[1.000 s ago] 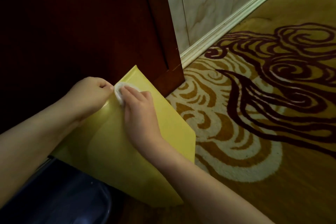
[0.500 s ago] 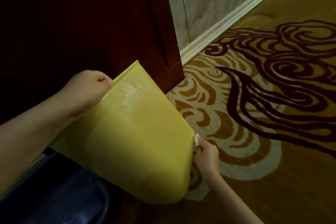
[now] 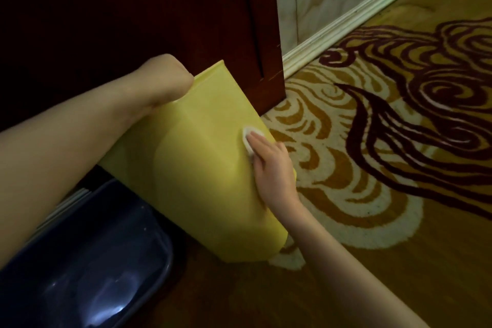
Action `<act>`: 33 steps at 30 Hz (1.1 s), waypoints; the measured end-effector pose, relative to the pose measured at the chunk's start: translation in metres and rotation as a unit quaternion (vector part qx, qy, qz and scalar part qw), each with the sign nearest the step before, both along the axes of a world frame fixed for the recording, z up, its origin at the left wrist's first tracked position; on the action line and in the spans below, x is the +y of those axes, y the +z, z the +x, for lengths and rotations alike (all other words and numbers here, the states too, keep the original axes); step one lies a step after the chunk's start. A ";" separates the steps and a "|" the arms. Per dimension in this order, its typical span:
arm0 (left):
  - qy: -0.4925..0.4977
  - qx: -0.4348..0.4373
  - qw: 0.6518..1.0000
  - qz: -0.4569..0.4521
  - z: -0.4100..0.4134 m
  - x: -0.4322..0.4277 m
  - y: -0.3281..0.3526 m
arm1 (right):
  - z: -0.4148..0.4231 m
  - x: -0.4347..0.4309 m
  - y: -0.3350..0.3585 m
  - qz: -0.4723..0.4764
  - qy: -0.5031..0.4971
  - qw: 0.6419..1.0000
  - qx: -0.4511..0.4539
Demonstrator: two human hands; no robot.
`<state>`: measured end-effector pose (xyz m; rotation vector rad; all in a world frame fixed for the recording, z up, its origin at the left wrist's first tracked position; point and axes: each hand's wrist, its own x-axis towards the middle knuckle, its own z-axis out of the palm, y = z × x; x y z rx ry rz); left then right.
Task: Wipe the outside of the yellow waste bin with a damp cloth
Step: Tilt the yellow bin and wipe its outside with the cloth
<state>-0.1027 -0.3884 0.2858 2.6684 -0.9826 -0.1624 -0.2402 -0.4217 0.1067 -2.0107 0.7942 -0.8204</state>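
The yellow bin (image 3: 202, 168) lies tipped on the carpet (image 3: 372, 168), its rim end up against the dark wooden door (image 3: 159, 8) and its base end low and toward the person. Its long axis runs from the left hand (image 3: 165, 80), far and up, down toward the near floor. The left hand's grip is closed over the rim, fingers curled out of sight, steadying the tilt. The right hand (image 3: 271, 168) lies flat on the bin's right flank, fingers nearly straight, pressing a small white cloth (image 3: 249, 138) under the fingertips rather than pinching it. The cloth sits just ahead of this hand, toward the rim. Most of the unwiped broad face lies to the left of the right hand and below it, so the next stroke likely runs along the long axis. A dark blue tub (image 3: 87, 261) sits just below the bin.
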 end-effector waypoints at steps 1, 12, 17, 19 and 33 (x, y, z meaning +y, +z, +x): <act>-0.001 -0.003 1.000 0.008 0.002 0.000 -0.001 | -0.013 0.004 -0.017 0.030 -0.019 0.999 0.021; -0.017 0.023 0.997 0.076 0.008 -0.029 -0.010 | -0.080 0.027 -0.057 0.243 -0.109 0.964 0.005; -0.024 0.110 0.990 0.084 -0.011 -0.050 -0.016 | -0.091 0.024 -0.030 0.309 -0.107 0.944 -0.042; -0.023 0.144 0.987 0.065 -0.015 -0.047 -0.012 | -0.102 0.017 -0.026 0.346 -0.125 0.928 -0.063; -0.161 0.263 0.944 -0.117 -0.011 0.067 -0.003 | -0.106 -0.009 0.033 0.296 -0.170 0.914 -0.219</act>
